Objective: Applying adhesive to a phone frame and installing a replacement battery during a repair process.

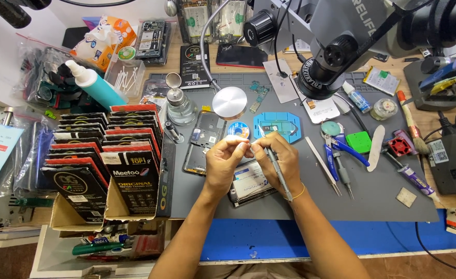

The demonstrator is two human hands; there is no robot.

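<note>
My left hand (225, 161) and my right hand (278, 160) meet over the grey work mat (300, 201), fingertips pinched together on a tiny part too small to make out. A slim grey screwdriver (279, 173) lies along my right palm, held by the fingers. Under my hands lies a phone with a label on its back (249, 187). An opened phone body (203, 142) lies just left of them. A blue holder with a small board (277, 126) and a blue solder wick spool (238, 129) sit just beyond my fingers.
Cardboard boxes of black and red packets (104, 160) stand at the left. A microscope (321, 46) hangs over the far mat, with a round lamp head (229, 102) beside it. Tweezers (322, 170), blue pliers (341, 150), a brush (409, 121) and a dispenser bottle (179, 106) lie around.
</note>
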